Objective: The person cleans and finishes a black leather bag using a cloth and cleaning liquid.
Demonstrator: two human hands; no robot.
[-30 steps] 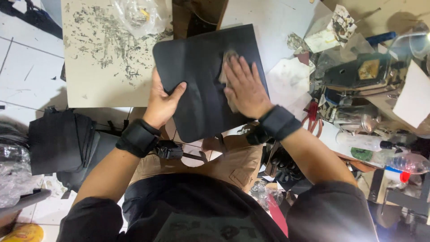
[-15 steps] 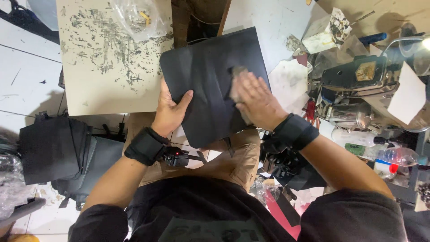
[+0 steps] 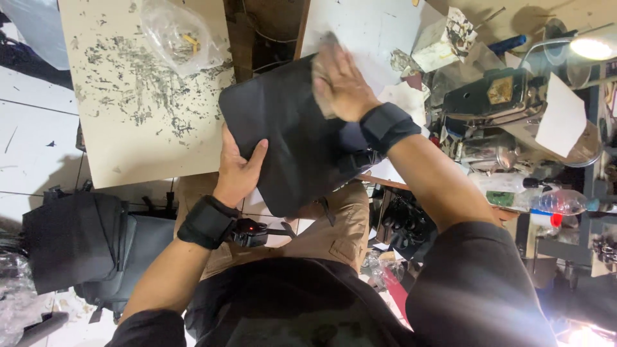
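A flat black fabric panel (image 3: 289, 138) with rounded corners lies tilted over my lap. My left hand (image 3: 238, 168) grips its lower left edge, thumb on top. My right hand (image 3: 339, 82) presses a small pale cloth against the panel's upper right corner; the hand is motion-blurred. Both wrists wear black straps, and a small black device hangs by the left one.
A scuffed beige tabletop (image 3: 138, 103) with a clear plastic bag (image 3: 180, 38) lies at the left. A sewing machine (image 3: 498, 96) and a lit lamp (image 3: 591, 48) stand at the right, with a plastic bottle (image 3: 559, 202). Stacked dark bags (image 3: 77, 244) sit on the floor, left.
My right hand has slid up the panel from its middle to the upper right corner. The panel and my left hand stay about where they were.
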